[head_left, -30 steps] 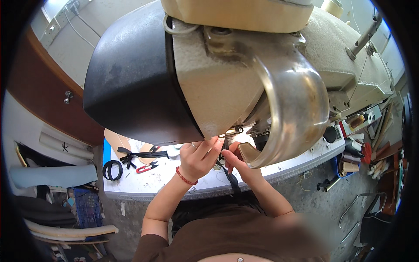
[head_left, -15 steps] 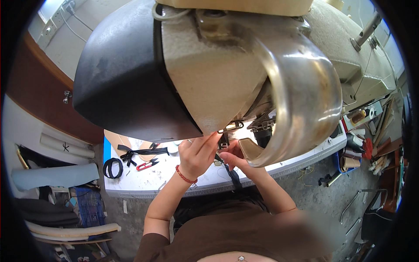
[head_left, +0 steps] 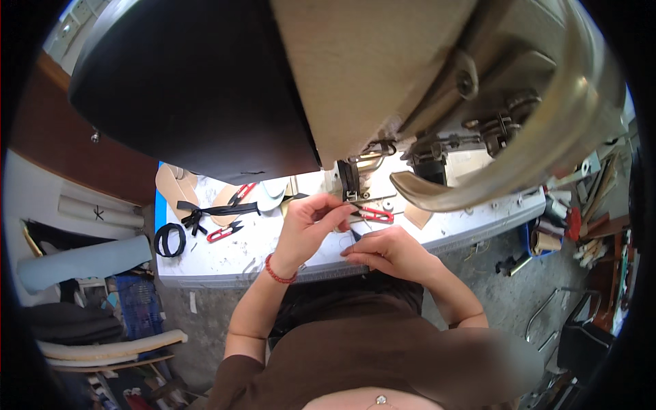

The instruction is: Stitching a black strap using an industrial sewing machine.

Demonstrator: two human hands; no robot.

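Note:
My left hand point(head_left: 309, 229), with a red bead bracelet at its wrist, has thumb and forefinger pinched together; what is between them is too small to make out. Lower and to the right, my right hand point(head_left: 393, 253) is closed, its fingers pinching a black strip point(head_left: 356, 235) that is mostly hidden. Just beyond both hands, red-handled thread snips point(head_left: 377, 215) show on the white table point(head_left: 205, 268). A large sewing machine point(head_left: 369, 75) overhangs the work, its presser foot area point(head_left: 350, 181) just past my left fingertips.
On the left of the table are a black strap point(head_left: 225, 208), a black ring-shaped band point(head_left: 169, 240), red snips point(head_left: 224, 232) and tan pattern pieces point(head_left: 176, 188). The machine's curved metal guard point(head_left: 478, 195) reaches down at the right. A blue bin point(head_left: 536, 239) stands beyond the table's right end.
Both hands have drawn back from the machine toward me, and the black strip has come with the right hand. My view has tilted, showing more under the machine head, including the snips.

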